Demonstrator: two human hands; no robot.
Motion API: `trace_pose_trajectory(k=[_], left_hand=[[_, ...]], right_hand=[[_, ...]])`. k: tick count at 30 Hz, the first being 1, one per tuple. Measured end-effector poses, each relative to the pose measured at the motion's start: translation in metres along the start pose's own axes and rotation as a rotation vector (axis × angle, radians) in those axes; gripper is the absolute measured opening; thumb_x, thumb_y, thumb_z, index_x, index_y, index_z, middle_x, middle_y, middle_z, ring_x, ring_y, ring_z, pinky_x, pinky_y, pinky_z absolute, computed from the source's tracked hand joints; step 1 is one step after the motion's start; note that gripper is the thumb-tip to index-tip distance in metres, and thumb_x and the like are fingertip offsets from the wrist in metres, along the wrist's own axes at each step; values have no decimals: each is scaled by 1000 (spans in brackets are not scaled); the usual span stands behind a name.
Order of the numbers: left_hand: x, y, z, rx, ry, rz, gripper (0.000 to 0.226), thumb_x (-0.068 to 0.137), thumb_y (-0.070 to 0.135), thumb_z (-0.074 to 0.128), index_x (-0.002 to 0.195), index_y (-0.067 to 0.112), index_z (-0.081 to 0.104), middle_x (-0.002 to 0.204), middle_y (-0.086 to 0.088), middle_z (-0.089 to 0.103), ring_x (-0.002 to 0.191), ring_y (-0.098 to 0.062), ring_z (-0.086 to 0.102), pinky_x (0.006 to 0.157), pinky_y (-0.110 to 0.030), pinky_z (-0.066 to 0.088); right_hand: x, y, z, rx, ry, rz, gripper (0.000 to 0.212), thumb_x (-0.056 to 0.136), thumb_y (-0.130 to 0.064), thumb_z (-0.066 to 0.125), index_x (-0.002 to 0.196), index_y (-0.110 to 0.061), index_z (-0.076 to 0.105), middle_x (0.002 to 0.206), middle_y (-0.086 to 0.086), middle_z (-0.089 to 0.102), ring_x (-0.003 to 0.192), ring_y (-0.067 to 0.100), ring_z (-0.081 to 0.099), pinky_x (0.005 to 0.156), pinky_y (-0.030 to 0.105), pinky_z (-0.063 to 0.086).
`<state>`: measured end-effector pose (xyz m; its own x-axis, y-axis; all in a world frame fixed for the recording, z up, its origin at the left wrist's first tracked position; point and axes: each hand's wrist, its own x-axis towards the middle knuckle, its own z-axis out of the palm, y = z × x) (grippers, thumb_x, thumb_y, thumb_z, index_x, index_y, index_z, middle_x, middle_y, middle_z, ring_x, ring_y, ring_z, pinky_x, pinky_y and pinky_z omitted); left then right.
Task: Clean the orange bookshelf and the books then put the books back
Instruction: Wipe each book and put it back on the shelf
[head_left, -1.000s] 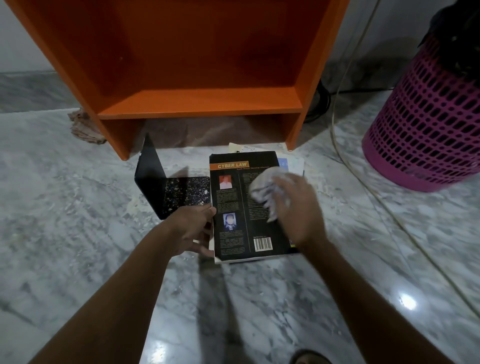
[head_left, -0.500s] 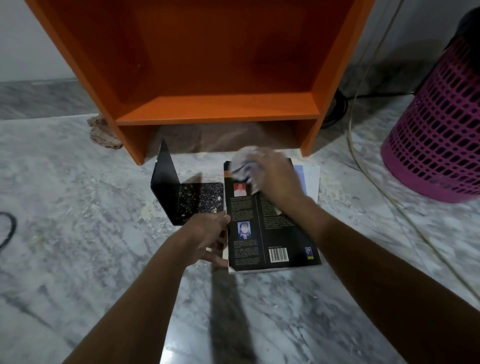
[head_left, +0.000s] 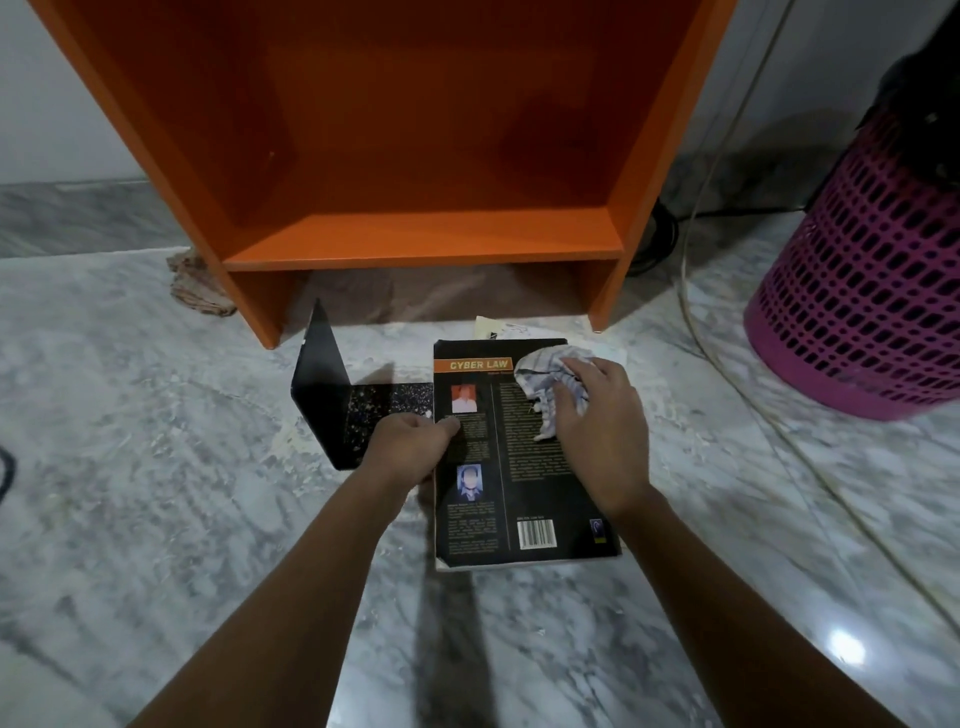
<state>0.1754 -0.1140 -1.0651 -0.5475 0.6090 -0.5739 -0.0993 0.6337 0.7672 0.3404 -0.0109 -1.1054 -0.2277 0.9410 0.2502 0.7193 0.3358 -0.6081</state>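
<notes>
Since half a second ago, right hand (head_left: 597, 431), fingers curled on the cloth (head_left: 545, 376), moves rightward across the book (head_left: 524, 499) on the floor (head_left: 156, 467) before the empty bookshelf (head_left: 415, 244); left hand (head_left: 405, 449) pinches its edge. Reshelving remains.

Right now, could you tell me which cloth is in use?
The white checked cloth, held by the right hand on the black book; the brown rag lies beside the orange bookshelf.
</notes>
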Motion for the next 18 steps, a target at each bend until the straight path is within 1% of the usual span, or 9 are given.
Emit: trace_pose_trajectory(k=[2, 4, 6, 9, 11, 14, 15, 16, 18], left_hand=[[0, 0, 2, 22, 53, 51, 24, 90, 31, 67, 79, 14, 54, 93, -14, 70, 74, -20, 61, 68, -31, 50], [-2, 2, 1, 28, 73, 115, 29, 91, 31, 66, 75, 14, 49, 91, -15, 71, 72, -18, 62, 63, -28, 47], [-7, 9, -2, 19, 21, 158, 26, 94, 32, 62, 80, 13, 50, 92, -15, 72, 72, -19, 66, 62, -29, 50], [-19, 33, -12, 42, -82, 224, 23, 97, 32, 56, 86, 13, 50, 85, -12, 72, 61, -13, 68, 51, -25, 51], [-28, 59, -20, 158, -79, 335, 23, 97, 31, 55, 88, 11, 51, 83, -11, 70, 55, -9, 65, 47, -22, 50], [-46, 104, -28, 422, 30, 557, 23, 96, 27, 58, 82, 10, 52, 75, -10, 60, 61, -22, 60, 50, -25, 49], [-52, 116, -27, 525, 71, 625, 24, 95, 25, 59, 77, 11, 50, 69, -6, 53, 58, -22, 53, 46, -22, 42], [-58, 125, -23, 615, 90, 669, 25, 93, 23, 60, 74, 13, 47, 66, -3, 48, 57, -22, 46, 45, -23, 36], [-65, 130, -7, 743, 91, 701, 15, 89, 20, 62, 78, 16, 52, 74, -3, 52, 65, -25, 52, 54, -26, 39]], right_hand=[[-2, -2, -1, 13, -12, -8, 36, 96, -32, 55, 132, -30, 56, 135, 0, 53, 124, 22, 50, 107, 49, 41], [-1, -4, -4, 38, -33, 6, 37, 96, -31, 55, 133, -30, 56, 134, -2, 52, 121, 18, 51, 103, 42, 46], [0, -8, -6, 101, -55, 20, 36, 97, -29, 56, 133, -28, 57, 132, -2, 53, 117, 15, 53, 96, 30, 46], [6, -11, -16, 257, -39, 72, 33, 96, -27, 59, 127, -19, 62, 123, -1, 58, 114, 11, 55, 94, 18, 40], [13, -8, -22, 359, -41, 149, 33, 95, -29, 60, 125, -15, 64, 119, -3, 61, 109, 7, 55, 90, 11, 40], [23, -3, -32, 421, 5, 211, 38, 93, -39, 60, 125, -19, 64, 119, -2, 66, 109, 11, 61, 96, 34, 50], [25, -3, -37, 441, 25, 218, 36, 93, -39, 60, 123, -19, 65, 116, -2, 68, 107, 11, 62, 93, 34, 52], [28, -4, -42, 466, 41, 222, 33, 94, -37, 60, 121, -19, 66, 113, -4, 69, 103, 10, 63, 88, 28, 53], [32, -6, -54, 512, 65, 230, 27, 96, -31, 60, 119, -19, 66, 105, -9, 69, 96, 3, 64, 75, 13, 48]])
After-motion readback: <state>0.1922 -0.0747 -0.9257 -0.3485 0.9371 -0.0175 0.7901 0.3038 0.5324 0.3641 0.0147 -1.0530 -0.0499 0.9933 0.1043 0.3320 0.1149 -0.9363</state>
